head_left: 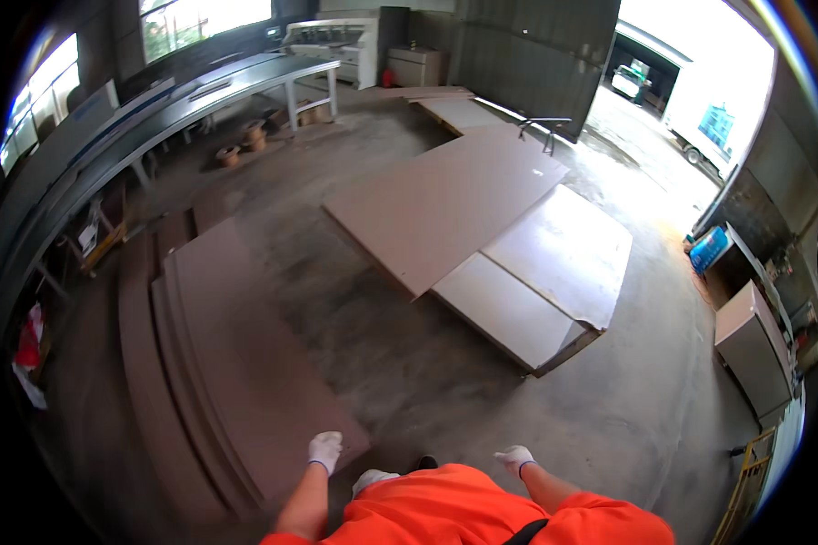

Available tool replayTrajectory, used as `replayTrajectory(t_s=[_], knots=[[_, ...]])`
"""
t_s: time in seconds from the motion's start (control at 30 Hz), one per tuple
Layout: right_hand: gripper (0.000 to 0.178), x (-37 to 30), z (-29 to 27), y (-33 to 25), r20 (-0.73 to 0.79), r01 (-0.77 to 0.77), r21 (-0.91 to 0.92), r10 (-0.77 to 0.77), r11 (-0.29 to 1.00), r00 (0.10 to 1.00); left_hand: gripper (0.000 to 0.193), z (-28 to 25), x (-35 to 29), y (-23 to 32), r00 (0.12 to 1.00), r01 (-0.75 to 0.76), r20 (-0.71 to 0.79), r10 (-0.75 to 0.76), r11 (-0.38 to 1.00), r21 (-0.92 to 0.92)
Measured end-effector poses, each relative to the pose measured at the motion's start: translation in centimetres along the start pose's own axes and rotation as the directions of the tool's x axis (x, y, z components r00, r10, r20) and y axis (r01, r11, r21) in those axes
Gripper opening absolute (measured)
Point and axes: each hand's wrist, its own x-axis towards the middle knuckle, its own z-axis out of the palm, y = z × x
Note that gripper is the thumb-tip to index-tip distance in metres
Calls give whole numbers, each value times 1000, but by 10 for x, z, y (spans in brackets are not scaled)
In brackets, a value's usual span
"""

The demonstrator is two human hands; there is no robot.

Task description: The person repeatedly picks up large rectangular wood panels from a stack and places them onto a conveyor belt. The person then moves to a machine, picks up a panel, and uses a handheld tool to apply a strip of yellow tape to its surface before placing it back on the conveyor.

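My left hand (pixel 325 450), in a white glove with a blue cuff edge, is closed with its fingers curled. It appears over the near right corner of a large brown panel (pixel 245 354), the top one of a low stack on the floor. No grip on the panel's edge is visible. My right hand (pixel 516 460), gloved the same way, hangs over the concrete floor to the right with its fingers loosely apart and nothing in them. Ahead, another brown panel (pixel 445 204) lies slanted across pale grey panels (pixel 563 250), its near corner overhanging them.
A long metal worktable (pixel 191 102) runs along the left, with several spools (pixel 254 136) beneath its far end. At the far right is a bright open doorway (pixel 673 118). A box-shaped cabinet (pixel 754 350) and a yellow metal frame (pixel 745 486) stand along the right side.
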Motion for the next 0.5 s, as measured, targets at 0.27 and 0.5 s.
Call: replayTrajectory(t_s=[0.27, 0.5], knots=[[74, 127, -54, -73, -177, 205, 671, -115, 713, 977, 25, 184, 56, 63, 868, -182, 496, 35, 951, 251], [85, 143, -71, -294, 34, 107, 788, -217, 606, 976, 20, 138, 211, 208, 931, 152, 354, -92, 977, -147]])
